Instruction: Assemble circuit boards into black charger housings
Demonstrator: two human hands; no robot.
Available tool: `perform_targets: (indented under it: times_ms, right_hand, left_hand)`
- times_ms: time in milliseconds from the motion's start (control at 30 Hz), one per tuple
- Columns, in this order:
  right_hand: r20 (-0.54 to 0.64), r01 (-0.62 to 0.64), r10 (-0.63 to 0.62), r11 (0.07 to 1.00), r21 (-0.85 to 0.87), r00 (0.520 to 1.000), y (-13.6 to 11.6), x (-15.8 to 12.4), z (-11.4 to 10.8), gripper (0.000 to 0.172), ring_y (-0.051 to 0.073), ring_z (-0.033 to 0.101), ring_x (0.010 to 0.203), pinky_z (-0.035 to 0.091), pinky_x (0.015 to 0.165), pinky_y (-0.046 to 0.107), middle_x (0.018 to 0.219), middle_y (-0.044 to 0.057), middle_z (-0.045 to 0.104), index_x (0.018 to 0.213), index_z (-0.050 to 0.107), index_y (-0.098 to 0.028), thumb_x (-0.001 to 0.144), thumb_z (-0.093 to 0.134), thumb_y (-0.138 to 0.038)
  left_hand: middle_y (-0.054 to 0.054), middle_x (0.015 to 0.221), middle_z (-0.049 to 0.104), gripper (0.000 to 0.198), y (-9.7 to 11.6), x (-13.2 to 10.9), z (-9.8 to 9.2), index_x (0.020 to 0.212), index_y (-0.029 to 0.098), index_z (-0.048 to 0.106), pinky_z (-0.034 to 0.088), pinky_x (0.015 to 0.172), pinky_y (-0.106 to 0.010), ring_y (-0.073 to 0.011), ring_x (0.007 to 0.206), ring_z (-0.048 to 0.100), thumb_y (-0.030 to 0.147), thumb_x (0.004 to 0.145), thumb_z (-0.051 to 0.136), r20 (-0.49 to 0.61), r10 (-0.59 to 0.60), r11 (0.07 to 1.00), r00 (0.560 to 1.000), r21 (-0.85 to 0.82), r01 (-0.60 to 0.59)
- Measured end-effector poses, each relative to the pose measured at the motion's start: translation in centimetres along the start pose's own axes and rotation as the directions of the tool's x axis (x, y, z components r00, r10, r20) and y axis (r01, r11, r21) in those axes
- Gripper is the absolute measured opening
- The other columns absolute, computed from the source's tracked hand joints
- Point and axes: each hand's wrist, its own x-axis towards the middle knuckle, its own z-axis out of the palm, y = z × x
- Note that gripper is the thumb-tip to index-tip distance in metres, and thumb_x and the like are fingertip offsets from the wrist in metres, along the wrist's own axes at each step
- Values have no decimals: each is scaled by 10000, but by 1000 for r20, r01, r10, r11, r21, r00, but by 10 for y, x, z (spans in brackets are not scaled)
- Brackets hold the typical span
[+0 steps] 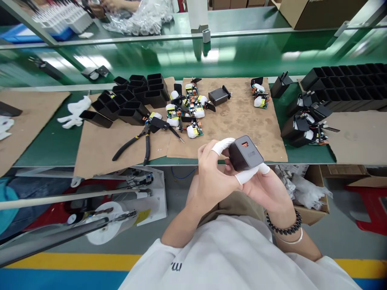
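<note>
A black charger [246, 155] with an orange-lined USB port in its end face is held up in front of the bench edge. My left hand [213, 169] wraps its left side, with white finger cots on the thumb and a finger. From below and the right, my right hand [264, 183] also grips it, a white cot on a finger. Beyond the hands, several small circuit boards [195, 131] with white and yellow parts lie on a cardboard sheet [238, 125]. Another black charger [219, 96] rests behind them. Yellow-and-black cutting pliers [146, 139] lie to the left, beside a black pointed tool [165, 125].
Black empty casings [130, 96] cluster at the left; rows of them [347, 86] stand at the right. Boards in casings [305, 121] sit near them. A green conveyor belt [169, 54] runs behind the bench. A white glove [77, 112] lies left. Another person's hand [113, 5] shows at top.
</note>
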Motion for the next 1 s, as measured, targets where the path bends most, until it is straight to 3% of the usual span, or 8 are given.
perform_targets:
  times_ms: [200,333,433,533,633,733,833,1000]
  right_hand:
    - [-114,161,-170,983,-85,979,4,6,-8,430,231,731,1146,647,931,386,1290,10,774,1245,721,-338,867,747,-541]
    - [-219,330,-400,896,-298,890,0,16,-12,365,173,723,928,618,731,285,1139,-21,784,1141,754,-349,853,779,-572]
    - [-169,400,-535,773,-492,828,-5,18,-16,292,148,702,824,596,682,258,1015,-21,784,1064,775,-325,836,827,-499]
    - [10,511,-667,561,-652,745,-12,13,-20,245,180,746,974,635,893,321,1065,-4,809,1040,792,-314,810,873,-332]
    - [253,583,-689,297,-756,679,-25,9,-27,168,248,755,1099,599,1077,464,1106,19,821,1025,818,-330,864,818,-284]
    - [252,475,-737,105,-873,627,-41,6,-31,159,302,694,1279,472,1230,558,1239,25,791,1024,831,-380,948,717,-301]
    - [154,384,-822,84,-920,548,-51,-2,-22,182,334,632,1365,428,1255,572,1338,28,745,1087,808,-402,946,717,-334]
    - [219,358,-629,102,-928,746,-37,-8,24,643,371,621,1370,499,1167,534,1469,74,679,1402,650,-342,794,856,-357]
  left_hand:
    - [-22,1072,691,540,-3,-2,1,1116,222,674,547,895,-322,-196,979,669,275,645,931,60,-119,958,991,-255,130]
    - [-37,1114,706,573,-10,-4,-1,1090,214,659,566,906,-297,-199,1035,692,257,603,957,161,-324,819,932,-445,362]
    - [-37,1099,741,620,-16,-6,-4,1092,224,670,578,884,-289,-207,1031,717,306,565,987,240,-483,638,842,-562,526]
    - [-29,1050,767,595,-25,-6,-8,1052,228,709,582,845,-294,-210,979,733,386,551,988,342,-576,423,743,-653,628]
    - [-62,938,791,552,-34,-7,-12,974,188,742,599,805,-363,-226,827,742,597,638,898,570,-625,80,534,-633,770]
    - [-96,868,799,589,-40,-9,-14,925,164,748,611,815,-421,-234,721,736,732,768,744,711,-610,-155,351,-541,827]
    - [-81,835,798,597,-40,-9,-14,925,164,747,615,828,-405,-204,669,718,745,790,728,728,-597,-198,336,-540,818]
    - [-45,766,785,548,-37,-2,-11,870,177,757,611,731,-344,-169,605,689,712,756,784,750,-561,-226,350,-546,807]
